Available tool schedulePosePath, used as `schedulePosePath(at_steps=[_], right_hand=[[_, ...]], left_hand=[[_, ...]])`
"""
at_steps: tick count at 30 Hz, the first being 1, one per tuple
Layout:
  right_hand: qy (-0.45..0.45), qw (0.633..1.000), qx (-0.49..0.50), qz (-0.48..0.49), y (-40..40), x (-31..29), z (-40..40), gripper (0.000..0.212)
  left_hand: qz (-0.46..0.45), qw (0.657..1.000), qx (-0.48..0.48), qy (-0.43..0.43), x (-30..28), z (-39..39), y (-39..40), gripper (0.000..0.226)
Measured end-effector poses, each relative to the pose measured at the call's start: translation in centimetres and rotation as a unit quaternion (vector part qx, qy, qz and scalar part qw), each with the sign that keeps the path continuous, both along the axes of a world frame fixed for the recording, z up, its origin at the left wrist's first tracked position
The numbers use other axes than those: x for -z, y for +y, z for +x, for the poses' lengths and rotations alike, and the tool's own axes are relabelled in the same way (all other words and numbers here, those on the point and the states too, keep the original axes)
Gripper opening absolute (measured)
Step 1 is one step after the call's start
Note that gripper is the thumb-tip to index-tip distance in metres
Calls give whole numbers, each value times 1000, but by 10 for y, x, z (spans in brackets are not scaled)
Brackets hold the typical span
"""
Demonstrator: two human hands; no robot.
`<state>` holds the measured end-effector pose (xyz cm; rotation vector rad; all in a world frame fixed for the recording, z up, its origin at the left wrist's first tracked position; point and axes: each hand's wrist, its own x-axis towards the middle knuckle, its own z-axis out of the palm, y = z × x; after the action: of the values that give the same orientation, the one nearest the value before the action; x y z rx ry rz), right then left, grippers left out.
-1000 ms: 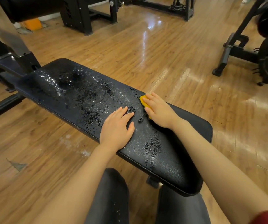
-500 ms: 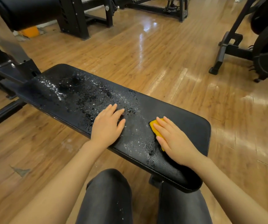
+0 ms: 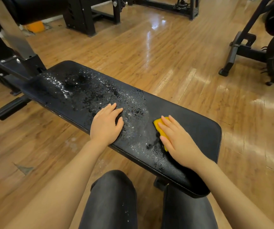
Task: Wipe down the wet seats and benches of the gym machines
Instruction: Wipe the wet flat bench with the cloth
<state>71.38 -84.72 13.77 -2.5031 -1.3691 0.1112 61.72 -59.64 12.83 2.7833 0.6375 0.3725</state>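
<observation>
From the head camera, a long black padded bench [image 3: 174, 116] runs from upper left to lower right across a wooden floor [image 3: 174, 63]. Water droplets [image 3: 86, 91] bead over its far and middle stretch, while the near end, to the right, looks matte and mostly dry.

The left hand [image 3: 105, 126] lies flat on the pad at its near edge, fingers straight and close together, thumb out to the side, holding nothing. The right hand [image 3: 177, 141] presses flat on a yellow sponge [image 3: 159, 125], fingers extended over it; only the sponge's left edge and far corner show from under the palm. A thin dark trail of water [image 3: 153, 143] curls on the pad just left of the sponge.

The person's knees in dark trousers [image 3: 114, 199] sit below the bench. Black machine frames [image 3: 83, 15] stand beyond, and another stand [image 3: 241, 47] at right. No brand, label or writing can be read anywhere.
</observation>
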Motion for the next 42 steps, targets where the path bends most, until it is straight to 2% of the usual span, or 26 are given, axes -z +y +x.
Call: schedulePosePath(at_steps=[5, 9, 12, 15, 18, 21, 26, 30, 36, 39, 42], right_hand=[[-9, 1000, -3, -15, -41, -4, -43, 61], [-17, 1000, 18, -11, 21, -1, 1, 71], [-11, 998, 55, -21, 78, 1, 44, 57], [-4, 998, 59, -30, 98, -1, 56, 51], [12, 999, 51, -1, 69, -1, 30, 55], [12, 1000, 29, 1, 17, -4, -23, 68], [-7, 999, 19, -45, -36, -9, -72, 64], [-20, 999, -13, -39, 6, -8, -31, 65], [11, 998, 51, -42, 107, -1, 48, 55], [16, 998, 61, -31, 111, 1, 46, 54], [16, 998, 62, -4, 76, 1, 8, 55]], left_hand=[[1, 1000, -5, 3, 1, 1, 0, 43], [2, 1000, -4, 5, 1, 1, 0, 43], [-5, 1000, -4, 7, 1, 0, 0, 44], [-6, 1000, -3, 6, 0, 0, 0, 43], [-5, 1000, 0, 7, 0, 0, 1, 44], [-5, 1000, 0, 7, 2, 0, 2, 44], [-1, 1000, -3, 6, 3, 2, 0, 44], [-2, 1000, -4, 3, 3, 2, 1, 44], [-5, 1000, -4, -3, 2, 1, 2, 43], [-8, 1000, -3, -3, 2, 1, 3, 43], [-8, 1000, -1, -8, 2, 0, 2, 42]])
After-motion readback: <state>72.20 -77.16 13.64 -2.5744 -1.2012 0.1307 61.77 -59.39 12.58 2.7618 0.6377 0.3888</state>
